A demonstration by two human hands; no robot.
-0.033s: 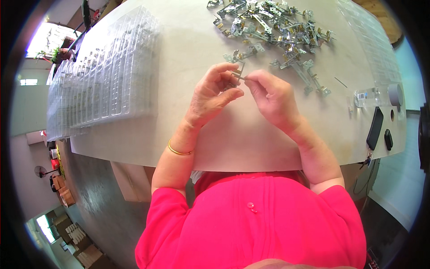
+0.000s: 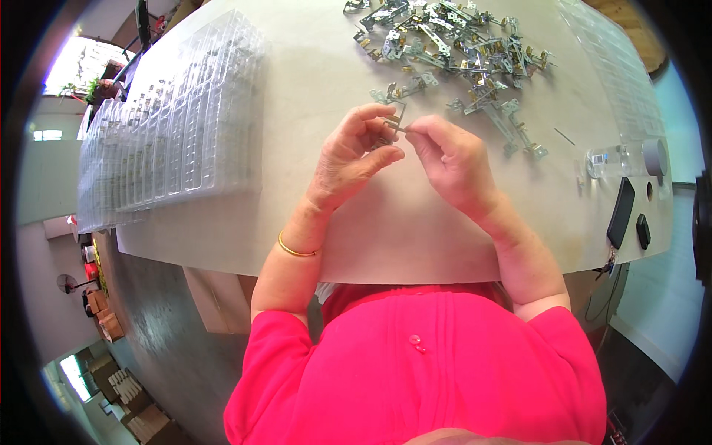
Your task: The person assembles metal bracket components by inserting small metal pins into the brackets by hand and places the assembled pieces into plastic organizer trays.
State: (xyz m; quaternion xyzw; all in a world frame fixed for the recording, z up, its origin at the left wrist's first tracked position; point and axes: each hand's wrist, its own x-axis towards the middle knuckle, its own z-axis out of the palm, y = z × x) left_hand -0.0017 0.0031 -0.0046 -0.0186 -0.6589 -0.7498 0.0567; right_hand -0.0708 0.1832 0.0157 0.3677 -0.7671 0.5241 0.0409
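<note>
white table (image 2: pixel 311 67) under both hands. stacked clear trays (image 2: pixel 170 133) well left of the left hand, look filled, so much seems done. loose heap of metal brackets (image 2: pixel 460 52) beyond the right hand, plenty left. left hand (image 2: pixel 352 159) and right hand (image 2: pixel 452 159) close together, both pinching one small bracket (image 2: pixel 395 119) between fingertips.
</note>
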